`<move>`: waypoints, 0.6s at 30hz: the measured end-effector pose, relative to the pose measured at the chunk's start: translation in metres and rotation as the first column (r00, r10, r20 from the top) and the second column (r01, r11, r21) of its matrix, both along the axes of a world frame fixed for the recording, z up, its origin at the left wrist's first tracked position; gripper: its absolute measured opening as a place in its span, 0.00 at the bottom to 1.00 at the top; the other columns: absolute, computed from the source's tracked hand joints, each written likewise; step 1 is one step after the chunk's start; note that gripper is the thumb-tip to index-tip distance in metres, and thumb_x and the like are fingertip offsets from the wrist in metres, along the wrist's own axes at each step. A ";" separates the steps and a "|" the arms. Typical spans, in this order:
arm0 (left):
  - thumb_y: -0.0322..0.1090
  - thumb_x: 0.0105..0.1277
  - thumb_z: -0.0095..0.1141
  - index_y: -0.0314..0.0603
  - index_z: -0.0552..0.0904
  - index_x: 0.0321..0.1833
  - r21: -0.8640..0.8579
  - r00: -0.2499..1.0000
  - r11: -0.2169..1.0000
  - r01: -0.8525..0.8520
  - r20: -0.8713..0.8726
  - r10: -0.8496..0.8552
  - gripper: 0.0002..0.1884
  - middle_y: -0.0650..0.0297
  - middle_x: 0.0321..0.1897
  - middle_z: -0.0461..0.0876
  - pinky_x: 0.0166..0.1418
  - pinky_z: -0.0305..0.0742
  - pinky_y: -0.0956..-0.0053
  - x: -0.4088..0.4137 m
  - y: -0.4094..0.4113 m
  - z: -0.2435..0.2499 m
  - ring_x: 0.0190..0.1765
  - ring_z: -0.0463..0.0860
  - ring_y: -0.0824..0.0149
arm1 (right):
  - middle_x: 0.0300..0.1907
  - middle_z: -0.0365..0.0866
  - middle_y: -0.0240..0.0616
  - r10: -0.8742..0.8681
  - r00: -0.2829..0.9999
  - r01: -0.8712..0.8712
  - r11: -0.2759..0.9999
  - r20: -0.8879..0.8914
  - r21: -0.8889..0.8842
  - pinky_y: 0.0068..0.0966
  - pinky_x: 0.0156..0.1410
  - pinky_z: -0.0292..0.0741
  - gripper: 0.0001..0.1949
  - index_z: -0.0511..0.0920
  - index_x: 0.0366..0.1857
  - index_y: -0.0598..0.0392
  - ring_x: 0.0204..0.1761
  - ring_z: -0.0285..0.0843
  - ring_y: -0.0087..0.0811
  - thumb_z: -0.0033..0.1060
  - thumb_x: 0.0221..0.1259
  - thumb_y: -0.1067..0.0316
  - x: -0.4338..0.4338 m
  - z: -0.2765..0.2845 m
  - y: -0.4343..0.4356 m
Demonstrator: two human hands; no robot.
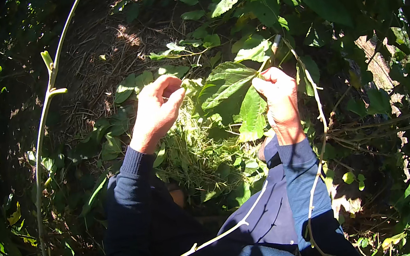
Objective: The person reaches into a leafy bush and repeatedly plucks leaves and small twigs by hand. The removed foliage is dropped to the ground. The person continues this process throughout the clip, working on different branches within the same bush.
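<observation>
My right hand (280, 97) pinches the stalk of a large green lobed leaf (231, 85) between thumb and fingertips; the blade spreads to the left of the fingers. My left hand (159, 109) is raised to the left of that leaf, thumb and fingers curled towards each other. Whether anything small lies between its fingertips cannot be told. Just above my right hand shows a slim object with a metallic-looking end (276, 43), partly hidden by leaves. Below and between the hands is a heap of cut grass and leaves (197, 156), brightly sunlit.
A bare vine stem with cut stubs (41, 131) rises at the left. Another thin stem (194, 249) crosses low over my lap, and a knobbly one (320, 111) hangs beside my right forearm. Dense foliage and branches stand at the right; dry litter (101, 60) covers the ground at upper left.
</observation>
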State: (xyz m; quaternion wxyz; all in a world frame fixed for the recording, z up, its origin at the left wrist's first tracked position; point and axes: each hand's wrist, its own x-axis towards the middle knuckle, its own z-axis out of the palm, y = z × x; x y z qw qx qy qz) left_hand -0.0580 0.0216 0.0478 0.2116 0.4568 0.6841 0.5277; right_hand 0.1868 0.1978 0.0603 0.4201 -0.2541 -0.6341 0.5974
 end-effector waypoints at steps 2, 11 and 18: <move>0.37 0.80 0.72 0.31 0.88 0.62 0.043 0.978 0.998 0.048 0.203 -0.055 0.17 0.66 0.45 0.92 0.54 0.83 0.77 0.002 0.003 0.007 0.45 0.87 0.76 | 0.31 0.83 0.23 0.033 0.998 -0.035 0.999 0.049 0.032 0.19 0.39 0.70 0.06 0.84 0.34 0.58 0.33 0.74 0.13 0.73 0.71 0.77 -0.003 -0.003 -0.003; 0.28 0.73 0.75 0.29 0.88 0.56 0.000 0.959 0.985 0.174 0.225 -0.170 0.14 0.67 0.43 0.91 0.53 0.83 0.77 0.027 0.008 0.007 0.46 0.84 0.78 | 0.40 0.86 0.30 0.181 0.946 -0.206 0.976 0.270 0.066 0.25 0.49 0.79 0.07 0.84 0.41 0.60 0.42 0.80 0.19 0.76 0.68 0.71 -0.022 -0.001 -0.032; 0.26 0.73 0.72 0.26 0.88 0.59 -0.014 0.955 0.982 0.189 0.236 -0.181 0.15 0.65 0.49 0.93 0.60 0.84 0.76 0.028 0.006 0.008 0.52 0.86 0.76 | 0.45 0.83 0.30 0.280 0.950 -0.260 0.954 0.135 -0.147 0.22 0.50 0.81 0.10 0.84 0.46 0.62 0.46 0.81 0.20 0.78 0.67 0.74 -0.033 -0.008 -0.042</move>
